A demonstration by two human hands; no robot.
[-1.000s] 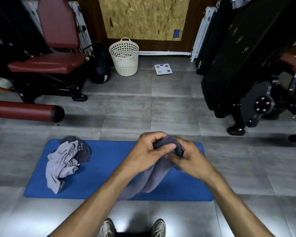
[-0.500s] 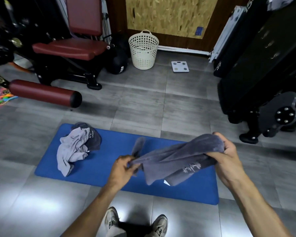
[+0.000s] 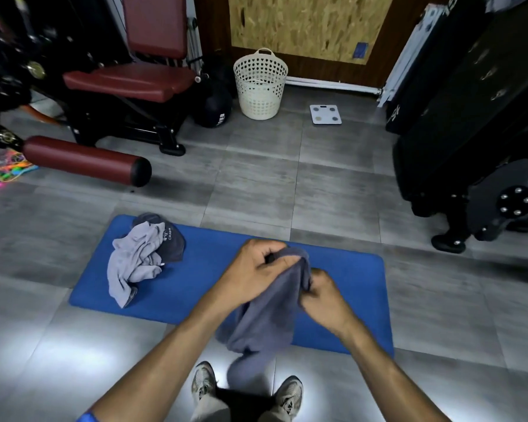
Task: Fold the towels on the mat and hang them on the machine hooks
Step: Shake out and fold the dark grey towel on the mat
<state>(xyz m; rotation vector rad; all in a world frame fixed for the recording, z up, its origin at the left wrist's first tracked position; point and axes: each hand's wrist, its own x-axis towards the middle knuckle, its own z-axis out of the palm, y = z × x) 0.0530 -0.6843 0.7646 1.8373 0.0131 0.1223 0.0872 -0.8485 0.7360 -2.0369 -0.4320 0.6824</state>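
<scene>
Towel, dark grey point(image 3: 265, 312): held up over the near edge of the blue mat point(image 3: 348, 287), its top bunched between both hands, the rest hanging down toward the person's shoes point(image 3: 288, 394); lower end blurred.
Left hand point(image 3: 250, 272): fingers curled round the upper fold of the dark grey towel, gripping it.
Right hand point(image 3: 325, 295): just beside the left, fingers pinching the same towel's edge from the right side.
Mat, blue: flat on the grey tiled floor point(image 3: 256, 190), lying across the view.
Towel pile point(image 3: 141, 257): light grey towel crumpled on top of a darker one with white lettering, at the mat's left end, well apart from the hands.
Exercise machine, black point(image 3: 470, 123): right side of the room, beyond the mat.
Bench, dark red padding point(image 3: 128, 80): far left, with a padded roller point(image 3: 86, 159) in front.
Laundry basket, cream, perforated point(image 3: 260, 83): by the far wall.
Bathroom scale, white point(image 3: 325, 114): on the floor right of the basket.
</scene>
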